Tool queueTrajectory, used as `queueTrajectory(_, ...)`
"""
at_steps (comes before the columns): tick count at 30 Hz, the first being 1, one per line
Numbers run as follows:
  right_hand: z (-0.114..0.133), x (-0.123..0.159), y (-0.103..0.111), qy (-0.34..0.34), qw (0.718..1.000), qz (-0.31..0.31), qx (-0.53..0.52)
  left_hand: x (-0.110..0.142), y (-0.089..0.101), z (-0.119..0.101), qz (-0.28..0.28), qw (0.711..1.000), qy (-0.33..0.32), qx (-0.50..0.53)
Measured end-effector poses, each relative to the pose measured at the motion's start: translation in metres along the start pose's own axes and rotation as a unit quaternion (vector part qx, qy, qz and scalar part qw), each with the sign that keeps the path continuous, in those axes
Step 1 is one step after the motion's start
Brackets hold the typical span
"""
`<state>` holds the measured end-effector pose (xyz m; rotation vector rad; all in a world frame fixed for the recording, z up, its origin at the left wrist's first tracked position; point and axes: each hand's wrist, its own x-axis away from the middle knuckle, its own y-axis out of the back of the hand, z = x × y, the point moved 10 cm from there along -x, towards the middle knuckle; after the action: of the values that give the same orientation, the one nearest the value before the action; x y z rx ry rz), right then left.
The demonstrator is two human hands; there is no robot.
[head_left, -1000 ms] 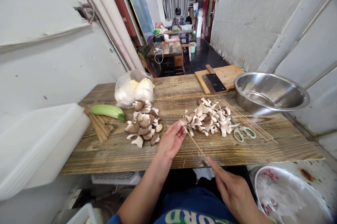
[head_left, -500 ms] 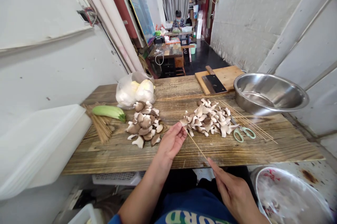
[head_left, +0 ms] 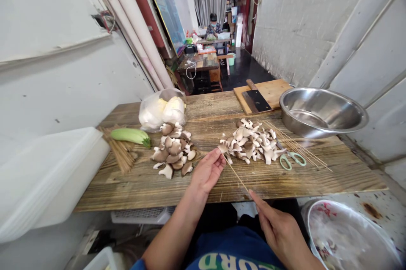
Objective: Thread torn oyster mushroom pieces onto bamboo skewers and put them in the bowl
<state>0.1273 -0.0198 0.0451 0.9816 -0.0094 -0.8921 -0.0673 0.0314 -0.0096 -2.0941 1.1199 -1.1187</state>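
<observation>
My left hand (head_left: 207, 171) pinches an oyster mushroom piece (head_left: 223, 149) near the middle of the wooden table. A thin bamboo skewer (head_left: 236, 173) runs from that mushroom down to my right hand (head_left: 279, 223), whose fingers are closed on its lower end. Whether the tip has gone through the mushroom is hidden by my left fingers. Just beyond lies a heap of torn oyster mushrooms (head_left: 252, 141). Another pile of mushrooms (head_left: 174, 149) sits left of my left hand. Several loose skewers (head_left: 298, 145) and green-handled scissors (head_left: 292, 160) lie to the right.
A steel basin (head_left: 323, 111) and a cutting board (head_left: 275, 90) with a cleaver (head_left: 256, 100) stand at the back right. Leftward are a bagged vegetable (head_left: 163, 109), a green gourd (head_left: 130, 135), a skewer bundle (head_left: 122, 156) and white trays (head_left: 50, 177). A person (head_left: 213, 27) sits far back.
Both hands keep nearly the same pose on the mushroom and skewer. The camera view has shifted slightly; nothing else visibly differs.
</observation>
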Motion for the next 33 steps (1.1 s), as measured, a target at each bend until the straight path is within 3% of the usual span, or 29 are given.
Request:
queueTrajectory(6,0.001,-0.001,-0.003,-0.018,1.0,0.016,0.009,0.0,-0.001,0.006,0.006,1.0,0.017,-0.003)
queueTrajectory(14,0.002,-0.013,0.008,-0.006,0.999,-0.023,-0.029,0.005,-0.004,0.025,0.017,0.997,0.075,-0.002)
queueTrajectory(20,0.005,-0.012,0.009,0.01,0.999,-0.022,-0.021,0.007,0.0,0.03,-0.012,0.995,0.094,0.008)
queueTrajectory(33,0.002,-0.011,0.01,-0.011,0.999,-0.008,-0.035,0.008,0.001,0.039,0.0,0.994,0.113,-0.009)
